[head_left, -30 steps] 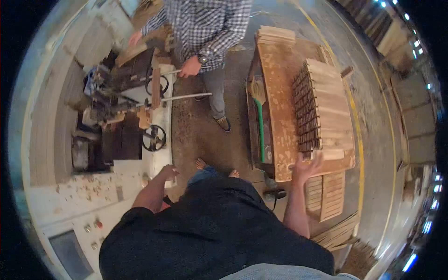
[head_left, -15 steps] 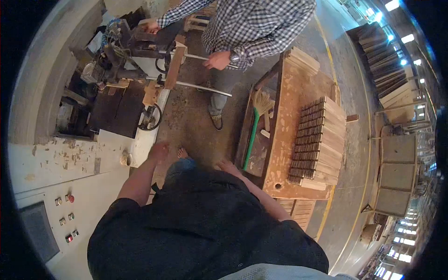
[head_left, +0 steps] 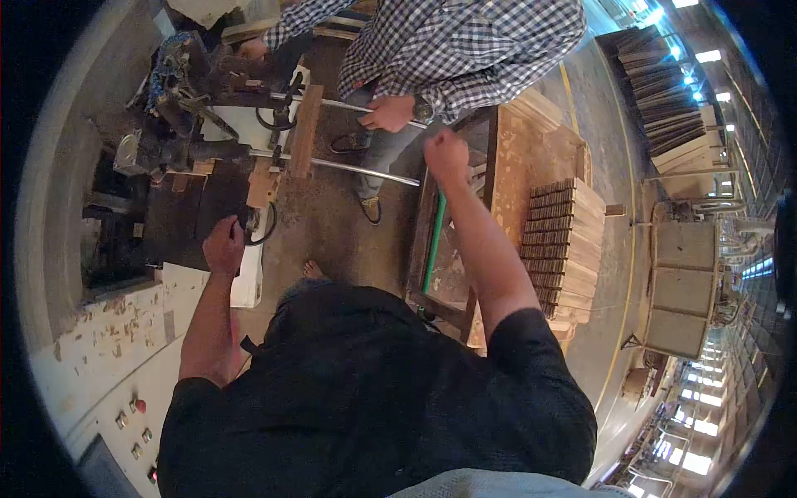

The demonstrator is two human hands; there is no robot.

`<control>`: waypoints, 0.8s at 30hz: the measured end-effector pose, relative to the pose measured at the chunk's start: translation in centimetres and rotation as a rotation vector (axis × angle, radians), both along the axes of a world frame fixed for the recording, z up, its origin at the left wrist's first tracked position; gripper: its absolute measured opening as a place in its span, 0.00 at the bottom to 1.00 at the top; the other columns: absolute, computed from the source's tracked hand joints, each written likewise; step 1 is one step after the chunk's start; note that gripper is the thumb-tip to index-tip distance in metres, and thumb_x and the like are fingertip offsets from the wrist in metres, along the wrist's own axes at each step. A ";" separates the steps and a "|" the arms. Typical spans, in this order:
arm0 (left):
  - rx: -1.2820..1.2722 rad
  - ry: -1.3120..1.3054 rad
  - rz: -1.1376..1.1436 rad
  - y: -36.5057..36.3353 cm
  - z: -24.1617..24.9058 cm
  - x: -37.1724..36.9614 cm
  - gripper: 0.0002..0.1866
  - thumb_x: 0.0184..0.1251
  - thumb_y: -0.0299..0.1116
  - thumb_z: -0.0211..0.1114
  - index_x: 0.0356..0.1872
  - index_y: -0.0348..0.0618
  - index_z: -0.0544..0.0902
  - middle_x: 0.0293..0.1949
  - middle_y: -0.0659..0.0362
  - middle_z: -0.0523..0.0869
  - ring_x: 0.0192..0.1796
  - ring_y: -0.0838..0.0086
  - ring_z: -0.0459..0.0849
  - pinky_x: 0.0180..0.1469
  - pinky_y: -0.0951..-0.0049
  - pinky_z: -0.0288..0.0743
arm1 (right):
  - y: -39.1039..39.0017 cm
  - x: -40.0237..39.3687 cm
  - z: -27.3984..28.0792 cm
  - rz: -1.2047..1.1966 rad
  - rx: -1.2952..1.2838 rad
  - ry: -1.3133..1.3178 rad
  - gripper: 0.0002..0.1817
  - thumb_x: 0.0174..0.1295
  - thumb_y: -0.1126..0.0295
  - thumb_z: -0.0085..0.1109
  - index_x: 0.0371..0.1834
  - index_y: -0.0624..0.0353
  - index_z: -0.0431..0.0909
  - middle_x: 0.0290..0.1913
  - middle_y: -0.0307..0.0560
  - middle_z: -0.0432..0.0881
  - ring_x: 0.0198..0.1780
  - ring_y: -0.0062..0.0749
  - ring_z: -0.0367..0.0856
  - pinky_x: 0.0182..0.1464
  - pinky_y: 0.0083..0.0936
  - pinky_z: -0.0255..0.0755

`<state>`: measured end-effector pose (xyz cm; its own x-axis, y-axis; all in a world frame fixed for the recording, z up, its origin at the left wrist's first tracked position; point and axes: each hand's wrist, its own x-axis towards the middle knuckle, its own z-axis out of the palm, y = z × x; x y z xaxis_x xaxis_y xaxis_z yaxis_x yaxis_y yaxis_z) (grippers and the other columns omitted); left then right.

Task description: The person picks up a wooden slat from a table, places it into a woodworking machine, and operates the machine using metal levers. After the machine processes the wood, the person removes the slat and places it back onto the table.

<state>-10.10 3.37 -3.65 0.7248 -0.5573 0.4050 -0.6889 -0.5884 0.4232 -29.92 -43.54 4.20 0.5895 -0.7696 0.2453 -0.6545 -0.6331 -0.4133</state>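
My left hand (head_left: 223,244) is over the near edge of the dark machine table (head_left: 178,217), left of a black handwheel (head_left: 264,224). Its fingers are curled in and nothing shows in them. Raised in front of me, my right hand (head_left: 447,156) is closed, with nothing visible in it. It appears close to the end of a long metal rod (head_left: 365,173) and above the wooden table's left side; contact cannot be told. A wooden board (head_left: 306,131) stands across two such rods on the machine.
A co-worker in a checked shirt (head_left: 465,50) stands ahead, one hand (head_left: 390,113) at the upper rod. Stacked wood pieces (head_left: 564,249) sit on the worn wooden table (head_left: 506,166) at right. A green-handled broom (head_left: 435,241) leans there. A control panel (head_left: 124,423) is at lower left.
Both my hands have risen from beside my body and moved forward, the left to the machine table, the right towards the rods. My view has shifted slightly.
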 end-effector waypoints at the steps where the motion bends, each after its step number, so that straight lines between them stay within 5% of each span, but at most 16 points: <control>1: 0.008 0.044 0.028 0.0 -0.2 -0.2 0.08 0.67 0.33 0.63 0.43 0.44 0.85 0.38 0.51 0.88 0.39 0.55 0.88 0.42 0.61 0.82 | -1.2 1.9 -0.4 0.013 -0.044 0.023 0.15 0.52 0.58 0.65 0.31 0.58 0.78 0.33 0.62 0.83 0.40 0.60 0.84 0.41 0.52 0.78; 7: -0.062 0.050 0.002 0.3 -0.3 0.1 0.06 0.65 0.29 0.66 0.40 0.44 0.86 0.39 0.51 0.89 0.39 0.56 0.89 0.40 0.61 0.83 | -0.4 4.6 3.9 0.003 -0.006 0.120 0.13 0.53 0.59 0.64 0.35 0.56 0.78 0.37 0.60 0.85 0.42 0.61 0.84 0.44 0.53 0.78; 14: -0.114 0.080 -0.017 0.2 0.9 0.1 0.06 0.64 0.28 0.67 0.40 0.43 0.87 0.37 0.51 0.89 0.39 0.57 0.89 0.39 0.63 0.84 | -1.3 4.0 1.0 0.083 -0.069 0.121 0.12 0.54 0.60 0.63 0.36 0.54 0.77 0.31 0.60 0.84 0.38 0.61 0.84 0.42 0.54 0.77; 17: -0.040 0.187 0.048 0.0 1.0 -0.1 0.07 0.64 0.29 0.67 0.42 0.42 0.87 0.38 0.51 0.89 0.40 0.57 0.89 0.42 0.62 0.83 | 0.3 4.5 2.9 -0.089 -0.030 0.070 0.12 0.53 0.61 0.62 0.36 0.55 0.77 0.29 0.58 0.84 0.36 0.61 0.85 0.42 0.54 0.77; 23: 0.008 0.222 0.127 0.3 0.4 -0.2 0.09 0.64 0.34 0.66 0.43 0.46 0.87 0.40 0.52 0.89 0.41 0.58 0.89 0.45 0.62 0.82 | 7.7 1.1 -1.1 0.187 0.170 -0.043 0.19 0.53 0.54 0.65 0.38 0.58 0.80 0.33 0.57 0.85 0.39 0.56 0.85 0.44 0.45 0.78; 24: -0.038 0.157 0.116 0.3 -0.7 -0.1 0.09 0.64 0.35 0.66 0.42 0.47 0.87 0.40 0.52 0.89 0.41 0.56 0.88 0.44 0.61 0.82 | 9.2 0.4 -2.5 0.327 -0.032 0.040 0.22 0.55 0.52 0.64 0.43 0.59 0.80 0.37 0.57 0.86 0.41 0.56 0.85 0.45 0.45 0.78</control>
<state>-10.20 3.72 -4.37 0.8390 -0.4529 0.3015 -0.5415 -0.6415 0.5434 -29.51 -34.33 1.69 0.8135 -0.5305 0.2383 -0.4298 -0.8245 -0.3680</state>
